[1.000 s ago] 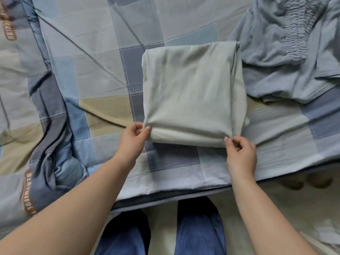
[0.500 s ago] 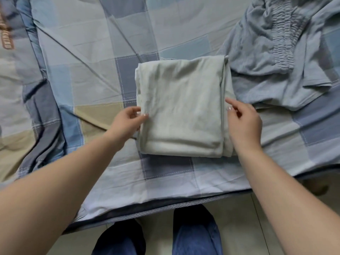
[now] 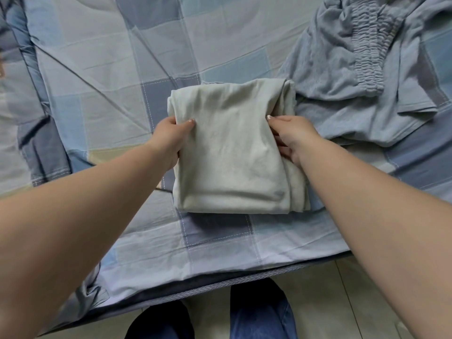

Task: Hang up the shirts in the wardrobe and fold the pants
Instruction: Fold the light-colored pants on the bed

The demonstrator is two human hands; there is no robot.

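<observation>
Near the front edge of the bed, seen from the head camera, lies a pale grey-green folded garment, a thick rectangular bundle on the checked blue, grey and beige bedsheet. The left hand grips the bundle's left edge about halfway up, thumb on top of the cloth and the other fingers tucked out of sight beneath it. The right hand holds the right edge at the same height, thumb pressed onto the top layer and fingers curled around the stacked side layers. Both bare forearms reach in from the lower corners. Just beside the bundle, to its upper right and touching its far corner, a grey-blue pair of pants lies crumpled and unfolded, its gathered elastic waistband running down the heap. Below the bed edge, pale floor tiles and the person's blue-jeaned legs show.
</observation>
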